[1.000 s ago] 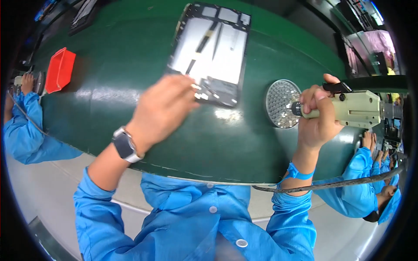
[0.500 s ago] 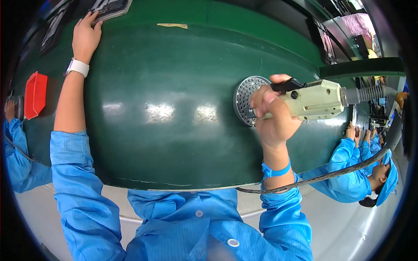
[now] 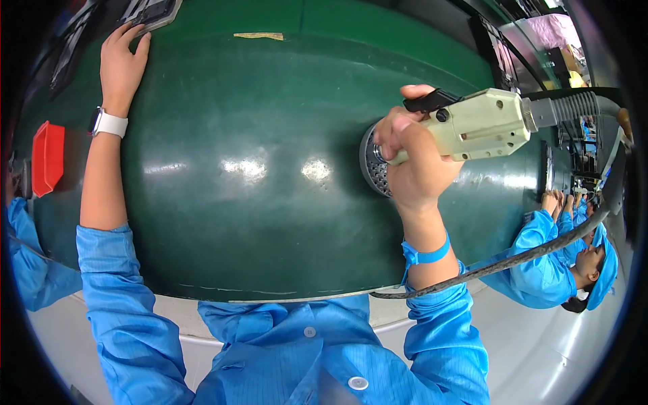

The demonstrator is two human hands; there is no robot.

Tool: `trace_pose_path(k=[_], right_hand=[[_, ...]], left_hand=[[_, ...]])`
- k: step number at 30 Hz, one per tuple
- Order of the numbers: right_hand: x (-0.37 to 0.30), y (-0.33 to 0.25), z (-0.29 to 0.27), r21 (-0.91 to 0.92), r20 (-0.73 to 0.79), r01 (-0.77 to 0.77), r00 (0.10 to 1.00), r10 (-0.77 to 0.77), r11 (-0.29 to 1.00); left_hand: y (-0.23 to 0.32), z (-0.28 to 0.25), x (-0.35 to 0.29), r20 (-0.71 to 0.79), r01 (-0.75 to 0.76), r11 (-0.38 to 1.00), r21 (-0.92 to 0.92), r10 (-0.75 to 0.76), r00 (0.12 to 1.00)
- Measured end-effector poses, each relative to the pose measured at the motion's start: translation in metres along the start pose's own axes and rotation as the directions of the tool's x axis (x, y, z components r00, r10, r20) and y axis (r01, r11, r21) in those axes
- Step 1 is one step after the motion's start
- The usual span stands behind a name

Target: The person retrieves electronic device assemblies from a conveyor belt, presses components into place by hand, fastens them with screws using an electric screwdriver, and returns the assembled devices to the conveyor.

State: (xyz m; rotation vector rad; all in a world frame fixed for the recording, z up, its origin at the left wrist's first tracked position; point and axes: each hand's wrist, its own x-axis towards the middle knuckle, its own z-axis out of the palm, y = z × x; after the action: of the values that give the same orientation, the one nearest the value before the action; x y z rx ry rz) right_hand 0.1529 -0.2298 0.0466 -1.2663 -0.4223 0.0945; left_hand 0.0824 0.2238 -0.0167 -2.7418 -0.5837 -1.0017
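Observation:
My right hand point(image 3: 415, 152) is wrapped round a pale green air gun point(image 3: 489, 125) with a black trigger and a grey corrugated hose fitting at its rear. Beneath the fingers is a round metal disc point(image 3: 372, 169) full of small holes. The hand hides much of it, and whether it joins the air gun I cannot tell. At the far left, my left hand point(image 3: 123, 57) reaches forward with fingers stretched. Its fingertips are at the near edge of a flat dark device point(image 3: 154, 13) with a pale rim, cut off by the top of the view.
On the green bench point(image 3: 250, 223) stands a red tray point(image 3: 48, 158) at left. A torn yellowish strip point(image 3: 260, 36) lies at the far side. The dark cable point(image 3: 513, 260) crosses near my right forearm. Blue-clad co-workers sit to the right point(image 3: 547, 263) and left point(image 3: 40, 256).
My right hand and the air gun have moved farther from me, and the hand covers more of the disc. The view has shifted a little; my left hand still reaches toward the dark device.

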Motion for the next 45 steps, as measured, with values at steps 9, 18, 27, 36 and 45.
trace_pose_path(k=[9, 18, 27, 36, 45], right_hand=[[-0.008, -0.005, 0.001, -0.022, -0.020, -0.008, 1.000, 0.008, 1.000], [-0.009, -0.003, 0.000, -0.022, -0.021, 0.010, 1.000, -0.011, 1.000], [-0.010, -0.009, 0.000, 0.022, -0.019, -0.022, 1.000, 0.023, 1.000], [-0.006, -0.044, -0.049, -0.411, 0.266, 0.459, 0.887, -0.378, 0.787], [0.002, -0.045, -0.095, -0.417, 0.159, 0.472, 0.879, -0.449, 0.777]], left_hand=[[0.001, -0.002, -0.006, -0.015, -0.012, 1.000, -0.024, 0.011, 1.000], [0.003, -0.004, -0.005, -0.012, -0.017, 1.000, -0.023, 0.016, 1.000], [0.004, -0.010, 0.007, -0.112, -0.072, 0.994, -0.084, 0.062, 0.992], [0.031, -0.033, -0.008, -0.059, -0.096, 0.951, -0.293, 0.082, 0.995], [0.329, 0.001, 0.083, 0.140, -0.092, 0.524, -0.847, 0.386, 0.912]])
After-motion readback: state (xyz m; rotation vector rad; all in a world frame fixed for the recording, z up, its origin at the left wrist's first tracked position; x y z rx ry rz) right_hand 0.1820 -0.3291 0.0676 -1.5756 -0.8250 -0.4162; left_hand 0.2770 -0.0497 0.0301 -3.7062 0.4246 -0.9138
